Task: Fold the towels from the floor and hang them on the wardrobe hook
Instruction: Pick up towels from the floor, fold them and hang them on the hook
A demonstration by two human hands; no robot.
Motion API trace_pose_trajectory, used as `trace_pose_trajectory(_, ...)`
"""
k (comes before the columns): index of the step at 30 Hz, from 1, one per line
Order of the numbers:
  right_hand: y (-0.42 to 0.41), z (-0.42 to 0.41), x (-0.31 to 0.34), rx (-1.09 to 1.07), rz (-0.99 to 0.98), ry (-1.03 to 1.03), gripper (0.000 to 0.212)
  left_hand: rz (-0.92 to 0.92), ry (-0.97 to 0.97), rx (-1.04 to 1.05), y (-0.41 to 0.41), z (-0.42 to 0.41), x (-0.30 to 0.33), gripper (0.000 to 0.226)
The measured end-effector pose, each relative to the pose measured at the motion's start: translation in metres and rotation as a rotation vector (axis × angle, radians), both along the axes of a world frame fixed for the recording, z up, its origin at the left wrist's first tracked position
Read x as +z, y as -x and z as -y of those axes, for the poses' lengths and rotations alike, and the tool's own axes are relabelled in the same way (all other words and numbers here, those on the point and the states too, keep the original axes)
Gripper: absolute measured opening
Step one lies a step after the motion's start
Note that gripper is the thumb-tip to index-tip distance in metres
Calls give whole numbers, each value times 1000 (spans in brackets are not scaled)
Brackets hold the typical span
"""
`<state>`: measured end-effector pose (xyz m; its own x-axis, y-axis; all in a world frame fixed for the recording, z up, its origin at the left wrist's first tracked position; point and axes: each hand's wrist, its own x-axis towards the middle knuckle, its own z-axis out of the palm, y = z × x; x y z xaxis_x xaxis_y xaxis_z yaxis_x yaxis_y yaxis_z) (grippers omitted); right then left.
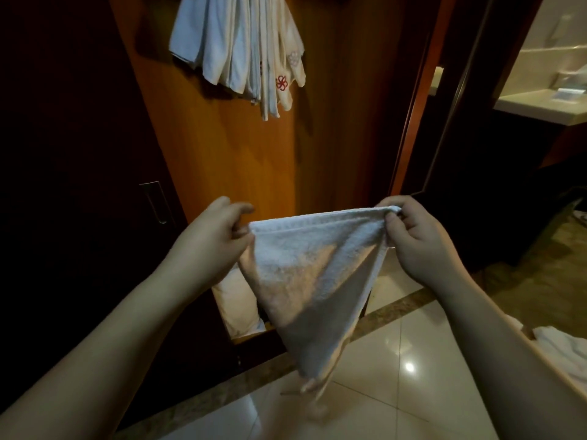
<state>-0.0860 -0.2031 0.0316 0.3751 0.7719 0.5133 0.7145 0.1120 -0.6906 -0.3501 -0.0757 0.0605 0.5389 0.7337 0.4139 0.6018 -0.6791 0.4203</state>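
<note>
Towel (313, 274) pinched by both hands, red-embroidered hanging towels (241, 49)

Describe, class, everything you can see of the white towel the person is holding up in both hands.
The towel is white terry cloth with a looped, fluffy surface and a hemmed top edge. It is stretched almost level between the left hand, which pinches one top corner, and the right hand, which pinches the other. It narrows downward to a point, a triangular shape with a diagonal fold. It hangs free in front of the wooden wardrobe panel, above the tiled floor.

Glossy tiled floor (397, 392) carries crumpled white towels (559, 347) at right.
</note>
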Motion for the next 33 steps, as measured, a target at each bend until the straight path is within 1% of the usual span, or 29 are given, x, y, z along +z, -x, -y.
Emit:
trace_pose_trajectory(2,2,-2,0,9,-1,-4,25,-147,-104,2,1,-3,-1,19)
trace_pose_trajectory(3,3,-3,0,16,-6,-12,23,-203,-162,6,2,-5,0,16)
trace_pose_trajectory(4,3,-3,1,20,-14,-24,21,-230,-180,11,2,-8,0,15)
trace_pose_trajectory(5,2,-4,2,17,-23,-36,21,-230,-154,9,2,-12,0,14)
trace_pose_trajectory(6,2,-4,4,6,-30,-48,20,-202,-86,-14,0,-15,0,17)
trace_pose_trajectory(7,2,-5,7,-11,-34,-59,20,-146,11,-45,-4,-16,0,23)
trace_pose_trajectory(8,2,-6,10,-34,-36,-72,21,-52,117,-68,-7,-16,1,24)
trace_pose_trajectory(10,1,-8,16,-88,-43,-105,23,204,302,-49,-14,-12,1,16)
trace_pose_trajectory(12,-1,-10,21,-126,-48,-139,25,428,415,-19,-23,-8,-1,18)
trace_pose_trajectory(14,-4,-11,24,-148,-53,-161,25,530,411,-1,-31,-5,0,27)
trace_pose_trajectory(17,-6,-9,30,-151,-53,-178,20,500,244,-11,-32,-1,11,17)
trace_pose_trajectory(18,-5,-7,34,-143,-47,-189,21,521,211,-23,-30,0,17,17)
trace_pose_trajectory(19,-3,-6,39,-133,-42,-210,22,599,206,-34,-30,0,25,21)
trace_pose_trajectory(20,-1,-5,44,-123,-40,-235,23,734,255,-48,-28,-1,33,25)
trace_pose_trajectory(21,0,-5,50,-115,-45,-261,24,883,339,-81,-26,-2,40,27)
trace_pose_trajectory(22,3,-6,56,-112,-59,-283,25,991,474,-171,-22,-3,43,23)
trace_pose_trajectory(23,4,-7,61,-113,-76,-298,26,1027,638,-304,-19,-3,42,28)
trace_pose_trajectory(24,6,-9,65,-111,-89,-309,26,987,768,-401,-17,-3,40,55)
trace_pose_trajectory(25,7,-10,68,-111,-93,-314,26,915,841,-455,-16,-3,34,76)
trace_pose_trajectory(26,8,-10,69,-110,-96,-307,25,847,857,-468,-15,0,29,82)
trace_pose_trajectory(27,9,-10,69,-107,-104,-287,22,815,847,-445,-16,2,24,73)
trace_pose_trajectory(29,9,-9,68,-81,-138,-241,18,848,796,-360,-18,0,20,37)
trace_pose_trajectory(30,8,-9,69,-74,-169,-231,17,867,800,-333,-17,-2,21,27)
trace_pose_trajectory(32,3,-8,66,-14,-287,-211,17,915,877,-351,-17,-6,19,28)
trace_pose_trajectory(33,-1,-7,62,82,-419,-192,21,936,926,-379,-17,-5,17,30)
